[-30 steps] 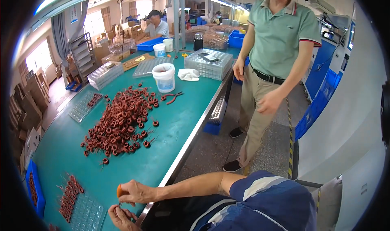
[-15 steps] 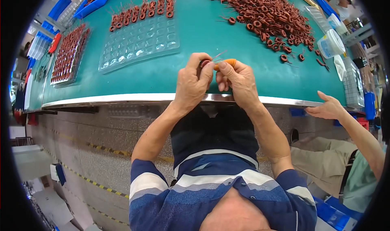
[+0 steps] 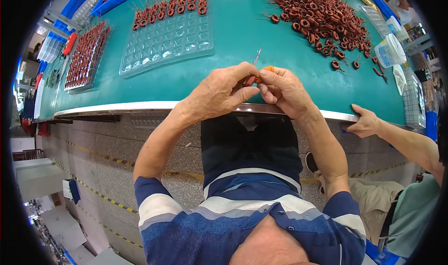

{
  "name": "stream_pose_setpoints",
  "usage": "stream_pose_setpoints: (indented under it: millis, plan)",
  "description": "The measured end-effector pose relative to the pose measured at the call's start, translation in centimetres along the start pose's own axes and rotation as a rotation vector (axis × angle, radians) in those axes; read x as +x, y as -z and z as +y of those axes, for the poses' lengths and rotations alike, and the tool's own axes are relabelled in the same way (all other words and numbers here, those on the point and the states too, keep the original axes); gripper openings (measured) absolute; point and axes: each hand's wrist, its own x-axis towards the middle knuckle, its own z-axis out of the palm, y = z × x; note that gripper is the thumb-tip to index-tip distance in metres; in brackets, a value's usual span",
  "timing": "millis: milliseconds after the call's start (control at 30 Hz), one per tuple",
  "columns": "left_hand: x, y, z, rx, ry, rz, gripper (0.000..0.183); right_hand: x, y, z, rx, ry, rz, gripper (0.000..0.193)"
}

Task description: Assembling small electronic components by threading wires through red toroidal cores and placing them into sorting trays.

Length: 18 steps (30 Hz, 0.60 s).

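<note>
Over the table's front edge, my left hand (image 3: pixel 217 93) grips a small copper-wound toroidal coil (image 3: pixel 249 81) between thumb and fingers. Its thin wire leads (image 3: pixel 257 56) stick up past the fingertips. My right hand (image 3: pixel 290 91) meets it from the right, thumb and forefinger pinched at the coil's side. An orange cover (image 3: pixel 269 69), apparently a finger cot, is on the right forefinger. The fingers partly hide the coil. Beyond my left hand lies a clear plastic tray (image 3: pixel 168 50) with coils standing in its far rows. A large heap of loose coils (image 3: pixel 322 20) is at the far right.
Another filled tray of coils (image 3: pixel 86 57) sits at the left, near a red-handled tool (image 3: pixel 69 44). A blue bin (image 3: pixel 112 0) is at the far left. White tubs (image 3: pixel 391 51) and a wire basket (image 3: pixel 414 97) stand right. A co-worker's hand (image 3: pixel 366 122) rests at the table edge.
My left hand has turned, its back now upward and fingers over the coil. The coil's leads now point more upright. The co-worker's hand has moved onto the table edge. The view has shifted slightly.
</note>
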Motion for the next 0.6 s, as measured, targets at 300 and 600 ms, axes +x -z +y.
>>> stream_pose_setpoints:
  millis: [300, 600]
  plan:
    - [-0.5, -0.3, 0.5, 0.736, -0.310, -0.097, 0.025, 0.3, 0.5, -0.9, -0.246, -0.117, -0.040, 0.021]
    - [-1.6, -1.7, -1.1, 0.691, -0.204, 0.079, 0.021, -0.3, -2.2, -0.8, -0.629, 0.069, 0.156, 0.020]
